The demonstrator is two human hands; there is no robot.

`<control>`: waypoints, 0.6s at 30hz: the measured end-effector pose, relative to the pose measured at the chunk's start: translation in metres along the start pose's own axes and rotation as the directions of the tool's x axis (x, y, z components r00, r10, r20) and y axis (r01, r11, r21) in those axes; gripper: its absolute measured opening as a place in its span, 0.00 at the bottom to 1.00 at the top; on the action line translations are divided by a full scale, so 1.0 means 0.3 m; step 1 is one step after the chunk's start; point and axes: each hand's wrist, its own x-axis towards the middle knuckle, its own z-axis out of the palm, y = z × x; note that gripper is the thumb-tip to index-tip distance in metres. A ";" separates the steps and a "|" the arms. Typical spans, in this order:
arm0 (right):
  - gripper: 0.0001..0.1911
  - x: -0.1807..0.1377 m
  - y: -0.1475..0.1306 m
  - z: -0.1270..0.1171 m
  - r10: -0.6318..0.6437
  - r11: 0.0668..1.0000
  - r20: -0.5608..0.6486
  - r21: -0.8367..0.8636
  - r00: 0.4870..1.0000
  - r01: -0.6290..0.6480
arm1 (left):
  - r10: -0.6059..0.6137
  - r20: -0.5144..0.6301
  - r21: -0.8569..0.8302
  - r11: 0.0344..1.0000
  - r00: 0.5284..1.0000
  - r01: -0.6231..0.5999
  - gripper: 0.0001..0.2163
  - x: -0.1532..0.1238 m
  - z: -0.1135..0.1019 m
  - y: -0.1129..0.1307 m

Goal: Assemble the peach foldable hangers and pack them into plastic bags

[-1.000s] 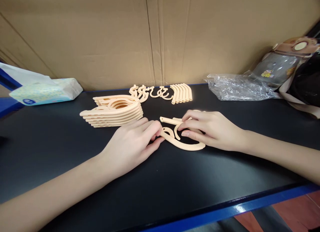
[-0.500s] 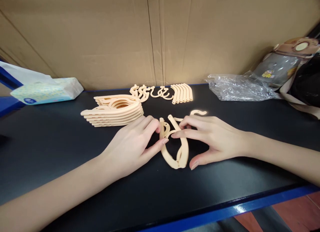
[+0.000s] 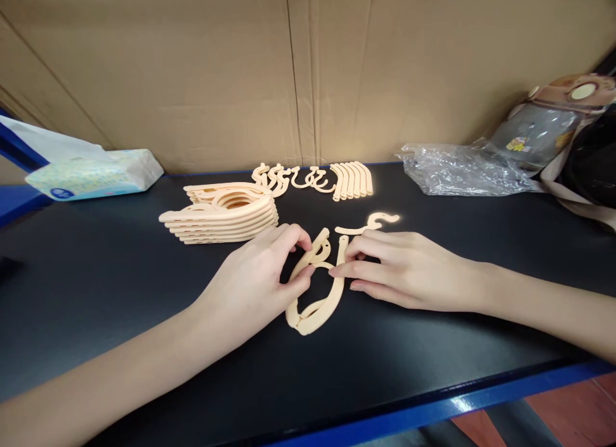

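A cream plastic folding hanger [image 3: 321,313] lies folded in a narrow U on the black table, its bend toward me. My left hand [image 3: 269,267] pinches its left arm between thumb and fingers. From the other side, my right hand [image 3: 399,270] grips the right arm, with the index fingertip reaching over to its inner edge. Just beyond my right hand lies a loose cream hanger hook [image 3: 373,225]. Close behind my left hand is a stack of folded cream hangers [image 3: 221,219].
Along the back are several loose hooks [image 3: 272,179] and a row of curved cream strips [image 3: 353,180]. A tissue pack [image 3: 96,174] sits at the left. Crumpled clear plastic [image 3: 462,171] and a drinking bottle [image 3: 539,126] are at the right. Cardboard [image 3: 216,75] stands behind.
The hanger's bent end has swung left and toward me, and its arms are tilted the other way. My right thumb has come in closer to the fingers. The loose hook stays put.
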 end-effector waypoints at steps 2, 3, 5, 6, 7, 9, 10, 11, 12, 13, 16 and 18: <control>0.16 0.004 -0.002 -0.005 0.010 1.000 0.012 0.014 1.000 -0.010 | 0.009 -0.001 0.023 1.000 1.000 -0.009 0.06 -0.002 -0.002 0.001; 0.15 0.005 -0.002 -0.008 0.015 1.000 0.012 0.015 1.000 -0.015 | 0.020 -0.008 0.041 0.999 1.000 -0.020 0.05 -0.003 -0.003 0.002; 0.14 0.007 -0.002 -0.015 0.017 1.000 0.001 -0.002 1.000 -0.017 | 0.073 -0.032 0.103 0.992 0.997 -0.069 0.04 -0.004 -0.007 0.004; 0.14 0.008 -0.002 -0.018 0.015 1.000 -0.010 -0.014 1.000 -0.015 | 0.113 -0.045 0.145 0.984 0.993 -0.106 0.03 -0.004 -0.009 0.005; 0.13 0.008 -0.003 -0.021 0.010 1.000 -0.025 -0.022 1.000 -0.010 | 0.160 -0.056 0.192 0.970 0.985 -0.147 0.03 -0.004 -0.011 0.005; 0.13 0.009 -0.005 -0.026 -0.013 1.000 -0.054 -0.012 0.998 0.013 | 0.253 -0.061 0.283 0.932 0.966 -0.226 0.03 -0.002 -0.017 0.004; 0.13 0.010 -0.007 -0.028 -0.028 1.000 -0.061 0.006 0.998 0.028 | 0.286 -0.055 0.323 0.912 0.957 -0.254 0.03 -0.001 -0.020 0.003; 0.13 0.011 -0.008 -0.030 -0.043 0.999 -0.065 0.025 0.997 0.045 | 0.311 -0.045 0.361 0.891 0.949 -0.275 0.04 0.000 -0.023 0.001; 0.14 0.011 -0.007 -0.031 -0.054 0.998 -0.067 0.040 0.996 0.057 | 0.333 -0.032 0.398 0.869 0.943 -0.293 0.05 0.001 -0.025 -0.002; 0.15 0.012 -0.005 -0.032 -0.052 0.997 -0.072 0.048 0.996 0.055 | 0.352 -0.019 0.434 0.846 0.936 -0.310 0.06 0.002 -0.027 -0.006; 0.17 0.007 0.016 -0.033 0.071 0.997 -0.104 -0.001 0.992 -0.072 | 0.404 0.018 0.532 0.770 0.914 -0.351 0.10 0.003 -0.031 -0.018; 0.18 0.000 0.041 -0.030 0.210 0.968 -0.124 -0.114 0.970 -0.225 | 0.433 0.046 0.564 0.733 0.900 -0.382 0.13 0.005 -0.033 -0.026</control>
